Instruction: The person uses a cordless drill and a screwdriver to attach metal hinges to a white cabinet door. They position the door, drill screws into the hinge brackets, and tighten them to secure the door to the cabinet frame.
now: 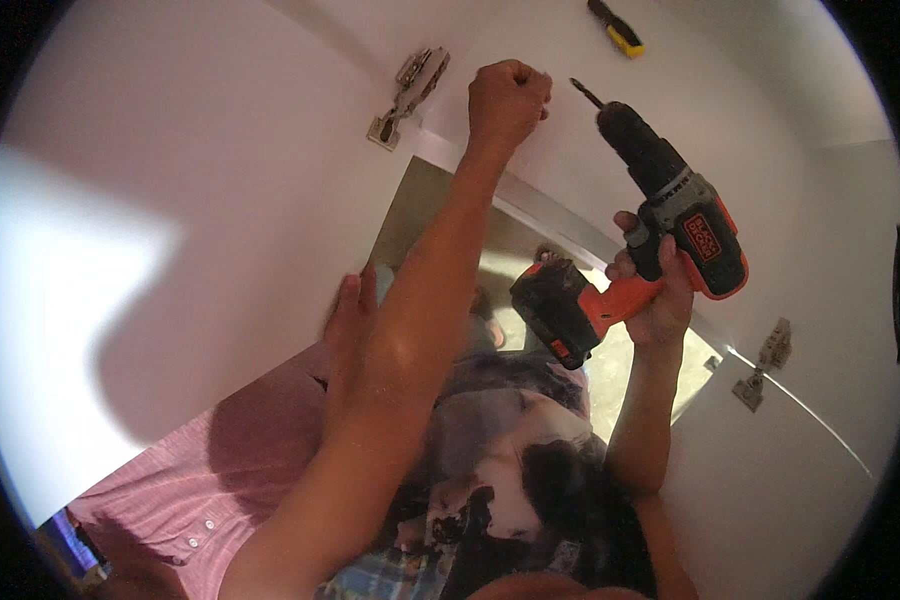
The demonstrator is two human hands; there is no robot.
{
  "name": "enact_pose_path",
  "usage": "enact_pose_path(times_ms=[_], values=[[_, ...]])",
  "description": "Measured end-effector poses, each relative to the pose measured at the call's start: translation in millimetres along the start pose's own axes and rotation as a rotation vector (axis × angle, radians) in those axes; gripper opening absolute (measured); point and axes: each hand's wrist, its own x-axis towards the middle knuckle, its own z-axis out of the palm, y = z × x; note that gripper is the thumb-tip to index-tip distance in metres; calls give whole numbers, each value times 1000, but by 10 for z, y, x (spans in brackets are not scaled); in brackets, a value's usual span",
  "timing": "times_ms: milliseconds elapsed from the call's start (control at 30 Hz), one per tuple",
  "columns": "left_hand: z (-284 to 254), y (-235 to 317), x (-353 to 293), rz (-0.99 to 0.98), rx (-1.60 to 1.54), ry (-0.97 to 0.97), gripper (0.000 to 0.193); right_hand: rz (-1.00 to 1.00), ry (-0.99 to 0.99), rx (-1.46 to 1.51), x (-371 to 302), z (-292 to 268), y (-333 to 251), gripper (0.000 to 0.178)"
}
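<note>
My right hand (660, 295) grips an orange and black cordless drill (685, 215) by its handle. The drill points up and to the left, with a bit (585, 92) in its chuck. A short distance left of the bit tip, my left hand (508, 100) is raised with its fingers curled closed. What it pinches, if anything, is hidden or too small to make out. Just left of that hand, a metal cabinet hinge (407, 98) sits on the white panels. The bit tip and my left hand are apart.
A black and yellow hand tool (618, 28) lies at the far top. Another hinge (765, 365) is at the right. At the left, another person in a pink shirt (220, 490) has a hand (350, 310) by the edge of a white panel (240, 230).
</note>
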Motion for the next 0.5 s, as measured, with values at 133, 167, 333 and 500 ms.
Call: enact_pose_path(times_ms=[133,167,333,500], values=[[68,-108,329,169,345,45,34,-126,11,14,-1,-27,-184,39],[42,-50,321,189,263,94,34,-148,22,12,9,-15,-238,39],[-223,38,-277,108,58,-127,32,-278,-26,47,118,211,-685,37],[-378,-139,-631,48,71,-129,33,-578,-55,-275,583,333,-1249,36]])
